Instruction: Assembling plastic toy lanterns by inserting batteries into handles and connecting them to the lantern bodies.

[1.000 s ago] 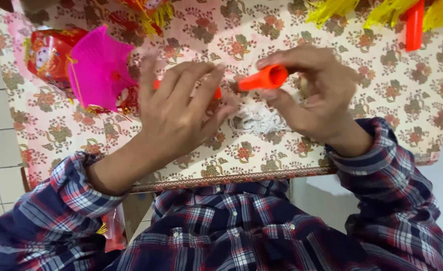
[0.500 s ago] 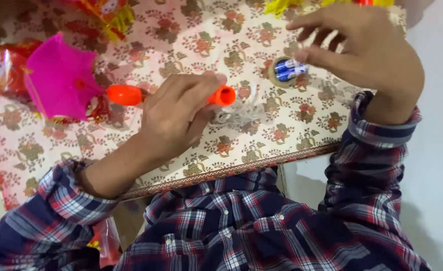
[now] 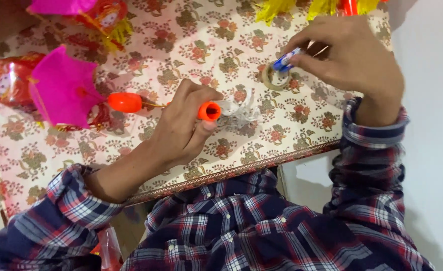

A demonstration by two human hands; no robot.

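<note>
The left hand point(image 3: 184, 125) is closed around an orange tube point(image 3: 209, 111) near the table's point(image 3: 261, 160) front edge. The right hand point(image 3: 349, 60) pinches a roll of tape point(image 3: 277, 73) toward the far right corner, fingers curled.

hands: 2 point(image 3: 181, 125) point(image 3: 349, 57) | orange tubes: 2 point(image 3: 209, 111) point(image 3: 124, 102) | pink paper pieces: 2 point(image 3: 63, 88) point(image 3: 61, 6) | tape rolls: 1 point(image 3: 270, 79)

Open floral tablecloth point(image 3: 302, 125) lies right of the orange tube point(image 3: 209, 111); pink paper ornament point(image 3: 63, 88) crowds its left, yellow tassels point(image 3: 282, 7) beyond.

Orange tube point(image 3: 209, 111), pink paper ornament point(image 3: 63, 88), floral beige tablecloth point(image 3: 206, 45), plaid shirt point(image 3: 261, 226)
</note>
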